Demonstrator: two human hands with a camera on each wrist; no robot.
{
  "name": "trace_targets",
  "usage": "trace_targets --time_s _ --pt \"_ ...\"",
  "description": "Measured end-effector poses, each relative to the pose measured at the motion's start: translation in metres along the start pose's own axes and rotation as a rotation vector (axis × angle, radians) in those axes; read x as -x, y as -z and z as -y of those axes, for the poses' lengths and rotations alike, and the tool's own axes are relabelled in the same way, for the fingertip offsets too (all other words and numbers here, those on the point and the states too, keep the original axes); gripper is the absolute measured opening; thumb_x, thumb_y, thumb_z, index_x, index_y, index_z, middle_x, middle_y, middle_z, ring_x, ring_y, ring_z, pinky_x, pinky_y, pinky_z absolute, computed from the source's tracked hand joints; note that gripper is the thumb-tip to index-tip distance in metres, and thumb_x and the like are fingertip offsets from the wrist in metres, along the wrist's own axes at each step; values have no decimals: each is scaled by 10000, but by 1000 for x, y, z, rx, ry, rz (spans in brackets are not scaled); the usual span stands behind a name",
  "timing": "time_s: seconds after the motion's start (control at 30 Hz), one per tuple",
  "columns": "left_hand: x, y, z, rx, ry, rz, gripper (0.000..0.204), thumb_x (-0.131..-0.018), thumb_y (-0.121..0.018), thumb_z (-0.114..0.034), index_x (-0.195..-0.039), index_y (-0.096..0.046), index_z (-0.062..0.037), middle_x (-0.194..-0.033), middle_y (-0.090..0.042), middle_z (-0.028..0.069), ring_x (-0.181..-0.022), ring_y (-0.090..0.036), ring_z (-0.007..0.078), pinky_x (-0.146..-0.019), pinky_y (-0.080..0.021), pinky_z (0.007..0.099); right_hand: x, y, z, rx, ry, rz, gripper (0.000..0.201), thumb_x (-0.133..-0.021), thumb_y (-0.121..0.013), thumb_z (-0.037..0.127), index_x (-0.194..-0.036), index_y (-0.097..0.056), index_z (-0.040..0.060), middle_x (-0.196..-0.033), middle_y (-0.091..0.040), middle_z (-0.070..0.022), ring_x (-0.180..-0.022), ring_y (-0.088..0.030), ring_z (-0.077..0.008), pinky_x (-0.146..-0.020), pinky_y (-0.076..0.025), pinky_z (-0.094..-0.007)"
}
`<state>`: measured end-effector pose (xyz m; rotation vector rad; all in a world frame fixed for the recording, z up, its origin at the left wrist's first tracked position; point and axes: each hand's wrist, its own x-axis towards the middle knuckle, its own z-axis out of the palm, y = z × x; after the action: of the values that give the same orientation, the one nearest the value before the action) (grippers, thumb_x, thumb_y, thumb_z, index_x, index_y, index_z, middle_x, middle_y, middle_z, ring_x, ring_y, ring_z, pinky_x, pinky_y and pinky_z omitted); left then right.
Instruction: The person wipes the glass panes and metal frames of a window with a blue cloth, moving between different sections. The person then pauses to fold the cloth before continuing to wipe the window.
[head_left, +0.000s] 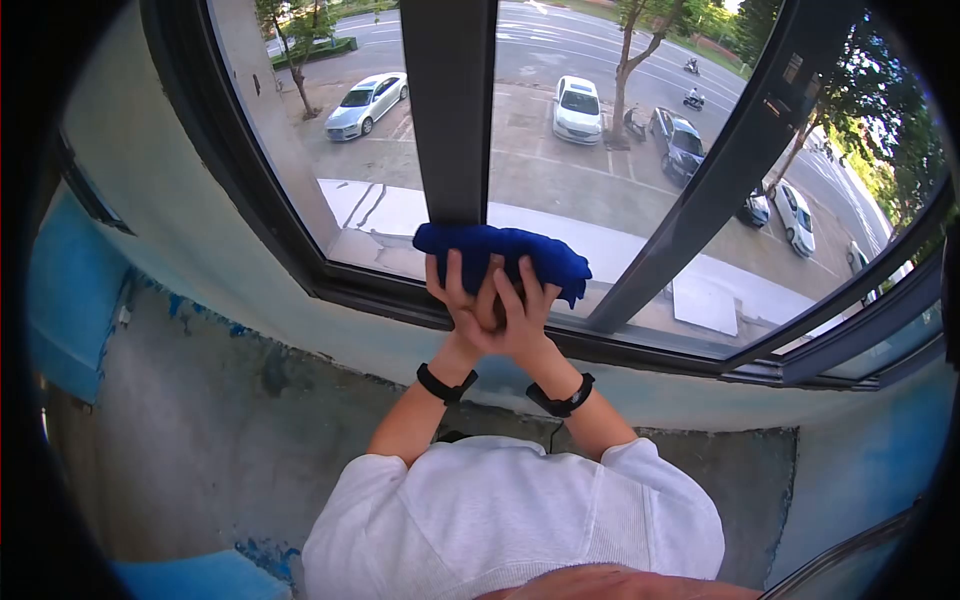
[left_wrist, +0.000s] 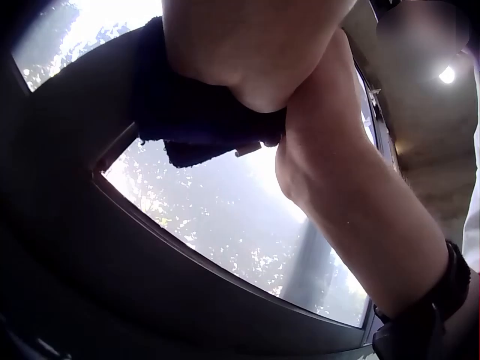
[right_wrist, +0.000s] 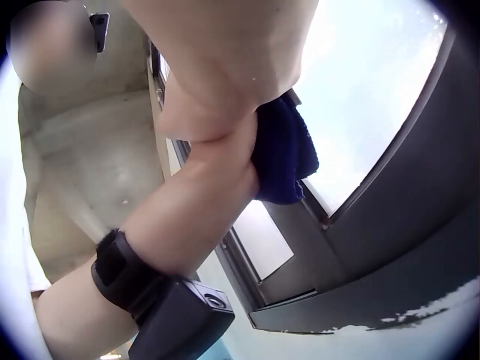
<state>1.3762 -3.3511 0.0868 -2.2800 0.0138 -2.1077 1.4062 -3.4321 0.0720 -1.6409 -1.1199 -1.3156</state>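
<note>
A dark blue cloth [head_left: 505, 243], bunched into a long roll, spans both hands in front of the window's lower frame. My left hand [head_left: 456, 302] grips its left part, and my right hand [head_left: 528, 312] holds it farther right, the palms close together and the thumbs near each other in the middle. The cloth's right end droops past the right fingers. From the left wrist, the cloth [left_wrist: 210, 124] hangs dark beneath the hand, its fingers out of sight. In the right wrist view, a folded end of the cloth [right_wrist: 285, 154] shows beyond the hands.
A dark window frame [head_left: 455, 120] with upright bars and glass panes stands ahead. Below it runs a pale wall [head_left: 230, 220] with blue paint. Black straps [head_left: 562, 396] circle both wrists. Outside are parked cars [head_left: 578, 110] and trees.
</note>
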Motion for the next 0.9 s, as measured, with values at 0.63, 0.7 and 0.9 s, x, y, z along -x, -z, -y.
trace_targets --time_s 0.63,0.7,0.9 --pt "18 -33 -85 605 -204 120 334 -861 -649 -240 -1192 -651 -282 -1455 -468 -67 -1388 -301 384 -1103 -374 553 45 103 -32 141 -313 -13 881 -902 -606 518 -1475 -227 -34 -1544 -162 -349 -1457 -110 -507 -1143 -137 -626" --pt "16 -31 -95 578 -197 145 378 -877 -633 -242 -1251 -604 -287 -1495 -414 -85 -1431 -253 333 -1133 -357 515 46 104 -34 170 -330 -35 887 -915 -578 539 -1487 -206 -27 -1539 -139 -364 -1452 -119 -511 -1140 -157 -620" --pt "19 -40 -113 586 -276 161 412 -879 -625 -222 -1283 -581 -295 -1525 -366 -109 -1467 -193 309 -1150 -346 472 56 111 -40 186 -408 -80 845 -946 -497 579 -1498 -200 12 -1571 -137 -295 -1467 -87 -482 -1146 -165 -614"
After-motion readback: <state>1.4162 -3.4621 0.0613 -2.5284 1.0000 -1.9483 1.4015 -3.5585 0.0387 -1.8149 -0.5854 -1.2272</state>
